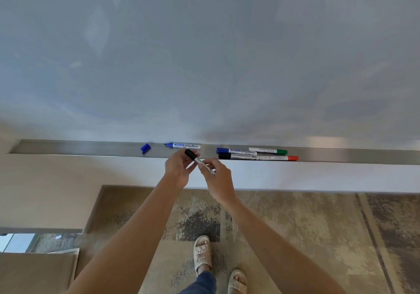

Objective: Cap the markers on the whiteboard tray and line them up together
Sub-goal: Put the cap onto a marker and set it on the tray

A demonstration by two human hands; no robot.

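The person is holding a black marker (199, 160) just in front of the whiteboard tray (91, 149), the right hand (217, 176) gripping its barrel while the left hand (178, 168) is pinching the black cap (190, 154), probably to press it home. On the tray, an uncapped blue marker (183, 145) is lying apart from its blue cap (145, 148), while four capped markers (256, 154) are sitting grouped to the right.

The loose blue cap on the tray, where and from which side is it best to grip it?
Pinch the loose blue cap across its short sides, coming from above and the front. It lies tilted, alone on the tray, left of the uncapped blue marker, with free space around it.
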